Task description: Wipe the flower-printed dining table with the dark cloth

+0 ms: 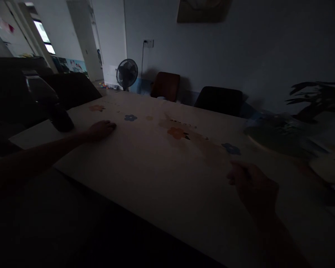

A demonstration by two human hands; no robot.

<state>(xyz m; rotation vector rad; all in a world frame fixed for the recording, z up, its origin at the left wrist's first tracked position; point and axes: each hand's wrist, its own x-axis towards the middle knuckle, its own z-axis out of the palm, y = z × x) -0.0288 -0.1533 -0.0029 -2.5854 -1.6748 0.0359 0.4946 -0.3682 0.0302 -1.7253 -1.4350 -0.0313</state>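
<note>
In the head view, the room is dim, and a pale surface (pixel 145 163) stretches ahead of the person, printed with flowers. The left hand (pixel 102 130) rests palm down on the surface with its fingers slightly bent; the low light hides its underside, so I cannot tell whether its grip is apart or together. A dark bottle (pixel 51 104) stands on the surface just beside that hand, toward the left edge. A blue flower print (pixel 130 117) lies beyond the fingers.

The right hand (pixel 254 182) is over the right part of the surface, fingers curled in toward the thumb. I cannot tell whether its grip is clamped on anything. Another blue print (pixel 231 149) is just beyond it, and an orange print (pixel 178 133) lies between the hands, farther back. At the right are a round green item (pixel 268 139) and a leafy plant (pixel 321 98). Behind the surface stand a fan (pixel 127 73), a brown chair (pixel 166 85) and a black chair (pixel 219 99).
</note>
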